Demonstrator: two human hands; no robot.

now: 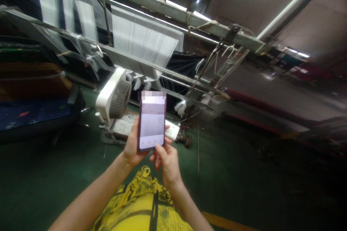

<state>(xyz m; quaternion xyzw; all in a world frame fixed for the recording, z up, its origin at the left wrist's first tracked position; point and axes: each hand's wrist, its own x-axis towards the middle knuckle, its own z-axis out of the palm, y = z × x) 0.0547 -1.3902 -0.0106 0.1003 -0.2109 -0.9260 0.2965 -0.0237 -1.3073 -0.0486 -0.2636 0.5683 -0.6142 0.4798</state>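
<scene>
A dark-framed smartphone [151, 124] stands upright in front of me, its lit screen facing me and its top edge blurred out. My left hand [132, 148] cradles it from behind and the left side, with fingertips showing past its right edge. My right hand [166, 162] grips the lower right corner between thumb and fingers. Below both forearms lies a yellow and black patterned garment [141, 202]. Beyond the phone, a white flat box [172, 130] is partly hidden behind it.
A white and grey fan [114, 97] stands on the green floor [217, 173] just left of the phone. Overhead runs a weaving machine's metal beam [168, 12], with white warp threads [143, 36] below it. A blue-covered bench [32, 115] sits at left, and a red rail [260, 108] at right.
</scene>
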